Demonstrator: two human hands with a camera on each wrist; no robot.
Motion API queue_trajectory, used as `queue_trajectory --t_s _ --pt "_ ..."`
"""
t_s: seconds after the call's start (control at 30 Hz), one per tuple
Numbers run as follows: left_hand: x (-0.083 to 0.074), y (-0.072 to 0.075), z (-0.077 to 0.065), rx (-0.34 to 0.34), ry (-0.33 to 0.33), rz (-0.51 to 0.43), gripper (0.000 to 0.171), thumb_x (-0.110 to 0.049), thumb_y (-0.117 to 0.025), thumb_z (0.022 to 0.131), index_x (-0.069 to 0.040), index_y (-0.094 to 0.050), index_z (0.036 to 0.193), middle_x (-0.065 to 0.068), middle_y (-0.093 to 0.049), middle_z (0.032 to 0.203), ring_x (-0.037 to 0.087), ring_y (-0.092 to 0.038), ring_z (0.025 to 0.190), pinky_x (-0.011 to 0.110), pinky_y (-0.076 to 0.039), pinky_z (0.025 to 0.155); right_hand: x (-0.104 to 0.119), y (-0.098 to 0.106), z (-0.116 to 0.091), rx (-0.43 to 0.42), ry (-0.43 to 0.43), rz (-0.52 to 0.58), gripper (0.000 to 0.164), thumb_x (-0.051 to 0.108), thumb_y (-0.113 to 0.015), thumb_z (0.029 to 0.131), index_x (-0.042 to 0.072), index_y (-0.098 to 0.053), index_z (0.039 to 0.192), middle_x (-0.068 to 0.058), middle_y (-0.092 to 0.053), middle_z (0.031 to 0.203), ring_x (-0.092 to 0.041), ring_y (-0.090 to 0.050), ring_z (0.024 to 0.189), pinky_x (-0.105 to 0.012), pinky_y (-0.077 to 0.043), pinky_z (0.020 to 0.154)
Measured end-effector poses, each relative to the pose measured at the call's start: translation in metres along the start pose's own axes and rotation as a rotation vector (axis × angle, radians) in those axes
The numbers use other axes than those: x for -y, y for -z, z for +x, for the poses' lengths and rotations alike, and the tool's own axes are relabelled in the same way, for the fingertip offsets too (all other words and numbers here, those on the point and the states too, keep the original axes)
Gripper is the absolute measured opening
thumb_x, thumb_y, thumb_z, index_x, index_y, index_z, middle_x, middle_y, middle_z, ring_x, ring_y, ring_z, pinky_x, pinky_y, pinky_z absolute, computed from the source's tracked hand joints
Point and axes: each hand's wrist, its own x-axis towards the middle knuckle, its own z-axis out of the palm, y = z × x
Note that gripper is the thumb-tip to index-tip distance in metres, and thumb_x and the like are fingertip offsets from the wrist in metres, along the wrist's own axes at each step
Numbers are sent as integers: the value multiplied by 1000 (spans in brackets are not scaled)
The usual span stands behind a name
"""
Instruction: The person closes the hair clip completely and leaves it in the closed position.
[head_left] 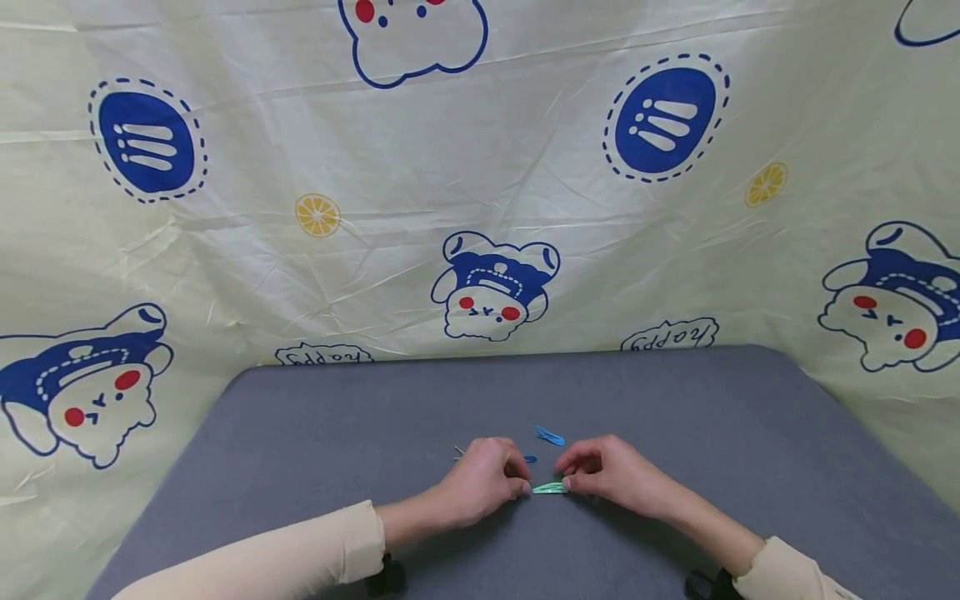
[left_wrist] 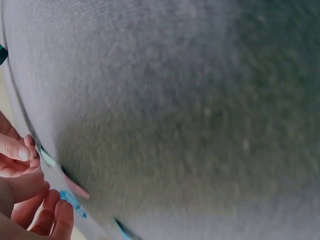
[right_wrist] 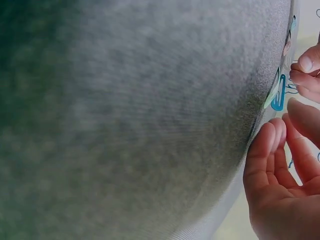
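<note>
A green snap hair clip [head_left: 548, 488] lies on the grey table between the two hands. My right hand [head_left: 618, 477] has its thumb and fingertips right at the clip's right end; in the right wrist view the thumb stands apart from the fingers. The left hand [head_left: 483, 479] is just off the clip's left end, fingers loosely bent and holding nothing. Behind the hands lie a blue hair clip [head_left: 550, 436] and a second blue clip [head_left: 530, 459], partly hidden by the left hand. A pink hair clip [left_wrist: 76, 186] shows in the left wrist view.
Thin pale prongs [head_left: 459, 452] stick out beyond the left hand. The grey cloth-covered table [head_left: 337, 417] ends at a patterned curtain [head_left: 390, 167] at the back. Black bands [head_left: 386, 577] sit at both wrists.
</note>
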Motion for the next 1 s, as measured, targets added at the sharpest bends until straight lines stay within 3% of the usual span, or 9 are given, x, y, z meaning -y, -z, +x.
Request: queue_trajectory --t_s 0.3,0.53,0.67,1.0 --pt "15 22 4 -10 6 4 5 -6 -77 84 -7 -76 90 -10 -59 81 4 -53 73 20 -46 66 9 -1 8 -50 10 -153 12 18 -72 90 10 -72 100 5 -65 85 -13 -58 76 -27 -48 67" --pt "35 35 9 70 13 -54 13 -11 -76 87 -7 -76 99 -9 -62 87 7 -56 78 22 -49 71 12 -3 20 -41 23 -183 13 16 -72 90 10 -73 102 6 -65 90 -15 -59 82 -28 -49 72" --pt "45 38 12 83 12 -44 15 -12 -76 87 -8 -75 101 -9 -62 89 7 -56 79 22 -49 72 11 -4 26 -50 41 -207 13 15 -72 90 10 -74 102 7 -66 90 -13 -59 81 -28 -50 73" --pt "56 45 17 156 11 -81 18 -13 -76 87 -9 -75 104 -7 -65 94 8 -58 82 24 -50 71 9 -9 38 -33 30 -222 13 14 -74 89 11 -75 101 8 -68 90 -12 -60 81 -28 -50 74"
